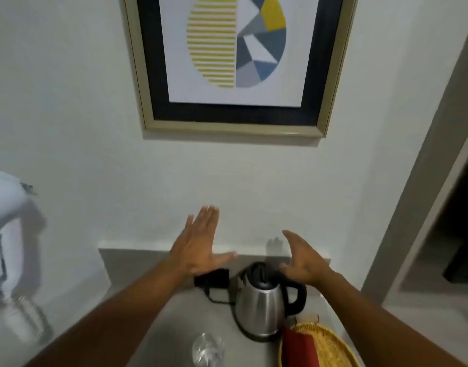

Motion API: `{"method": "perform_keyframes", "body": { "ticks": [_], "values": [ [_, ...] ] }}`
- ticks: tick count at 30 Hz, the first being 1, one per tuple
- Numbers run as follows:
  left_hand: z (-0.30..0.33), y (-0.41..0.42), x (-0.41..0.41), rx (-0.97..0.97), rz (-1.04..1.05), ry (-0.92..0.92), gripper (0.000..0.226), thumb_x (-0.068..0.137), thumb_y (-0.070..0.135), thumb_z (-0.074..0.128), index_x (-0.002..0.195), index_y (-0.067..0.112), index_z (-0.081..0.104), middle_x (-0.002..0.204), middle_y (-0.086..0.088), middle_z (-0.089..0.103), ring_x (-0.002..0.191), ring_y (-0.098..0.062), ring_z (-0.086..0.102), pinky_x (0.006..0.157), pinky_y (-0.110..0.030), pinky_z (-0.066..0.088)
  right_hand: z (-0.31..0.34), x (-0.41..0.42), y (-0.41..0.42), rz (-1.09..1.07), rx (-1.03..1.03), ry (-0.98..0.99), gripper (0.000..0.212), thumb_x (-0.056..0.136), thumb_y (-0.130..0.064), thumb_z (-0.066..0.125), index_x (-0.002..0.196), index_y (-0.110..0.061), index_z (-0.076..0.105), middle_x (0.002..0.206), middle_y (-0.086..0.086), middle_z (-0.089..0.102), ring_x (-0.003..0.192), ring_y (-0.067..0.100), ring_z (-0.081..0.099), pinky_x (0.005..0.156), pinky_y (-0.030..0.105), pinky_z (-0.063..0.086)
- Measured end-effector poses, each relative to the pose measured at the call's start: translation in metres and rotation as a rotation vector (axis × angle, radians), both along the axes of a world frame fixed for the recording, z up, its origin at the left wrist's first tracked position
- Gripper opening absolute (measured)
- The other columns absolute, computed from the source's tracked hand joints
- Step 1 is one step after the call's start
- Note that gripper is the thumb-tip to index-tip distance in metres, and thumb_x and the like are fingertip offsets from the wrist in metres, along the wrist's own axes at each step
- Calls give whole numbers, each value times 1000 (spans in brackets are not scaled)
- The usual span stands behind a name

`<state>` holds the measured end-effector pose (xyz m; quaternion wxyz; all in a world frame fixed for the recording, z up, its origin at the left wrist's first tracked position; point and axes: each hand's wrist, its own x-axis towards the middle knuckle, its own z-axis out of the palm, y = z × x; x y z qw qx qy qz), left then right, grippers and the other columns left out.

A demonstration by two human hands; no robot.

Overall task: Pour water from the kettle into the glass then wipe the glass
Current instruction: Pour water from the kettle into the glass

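Observation:
A steel kettle (262,305) with a black lid and a black handle on its right stands on the grey counter (159,321). In front of it, at the bottom edge, sits a clear glass (207,349). My left hand (198,247) is raised above the counter, left of the kettle, flat with fingers spread and empty. My right hand (303,260) hovers just above and behind the kettle's lid, fingers apart, holding nothing. A red cloth (299,350) lies in a woven yellow basket (333,348) to the kettle's right.
A black plug and cord (213,280) lie on the counter behind the kettle's left. A framed picture (235,62) hangs on the wall above. A white appliance (5,234) stands at far left. A dark doorway (455,247) opens at right.

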<state>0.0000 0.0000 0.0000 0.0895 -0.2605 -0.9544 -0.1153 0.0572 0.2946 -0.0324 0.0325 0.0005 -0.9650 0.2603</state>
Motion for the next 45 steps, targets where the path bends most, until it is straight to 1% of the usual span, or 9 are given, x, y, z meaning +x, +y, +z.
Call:
{"method": "perform_keyframes", "body": {
  "ticks": [6,12,15,19,21,28,33,38,45],
  "values": [
    [-142,-33,73,111,56,-548,134,62,81,68,164,25,0,175,0,8,161,-17,10,130,-36,14,-63,20,-1,-155,-150,-222,62,71,-8,70,130,-12,49,120,9,58,114,31,54,87,29,42],
    [-210,-50,111,433,212,-803,133,52,48,97,160,23,22,153,6,51,141,-13,49,114,-24,43,-82,12,-8,-361,-294,-129,25,78,6,59,91,-15,57,81,3,60,84,27,58,72,35,46],
    [-240,-46,122,683,352,-787,100,44,29,98,132,43,53,126,13,70,122,-12,66,89,-9,51,-88,12,-15,-319,-305,-35,30,79,11,56,81,-19,56,77,-1,60,82,27,60,70,36,48],
    [-257,-34,123,895,384,-755,96,44,11,95,132,30,61,125,0,75,121,-23,70,100,-44,61,-67,9,-26,-168,-205,154,32,74,8,65,77,-23,62,74,-4,61,75,16,57,62,29,45],
    [-255,-32,122,919,382,-759,95,46,2,94,134,20,62,125,-7,75,121,-30,69,98,-48,61,-45,11,-38,2,-38,224,26,72,0,71,84,-23,68,81,-2,60,82,18,52,69,32,43],
    [-275,-41,131,892,436,-726,76,56,-2,95,120,30,68,107,0,79,101,-15,72,75,-20,61,-14,16,-96,469,418,441,21,75,-19,75,93,-24,66,87,0,55,90,25,50,84,32,27],
    [-271,-40,135,857,430,-683,72,57,-7,95,115,28,69,111,-10,78,95,-18,65,92,-49,59,-3,22,-115,616,585,537,15,79,-14,68,92,-19,65,87,5,55,89,27,51,87,39,34],
    [-278,-40,133,832,413,-681,75,56,1,99,109,40,64,98,11,76,83,8,67,76,-5,51,5,23,-122,636,627,539,14,82,-13,67,94,-18,66,89,6,56,90,26,51,88,40,36],
    [-282,-43,130,795,390,-665,83,53,10,101,124,31,64,103,13,74,87,1,67,73,4,45,16,25,-131,661,620,631,14,86,-7,53,91,-14,65,82,7,52,82,27,47,84,40,35]
  ]
}}
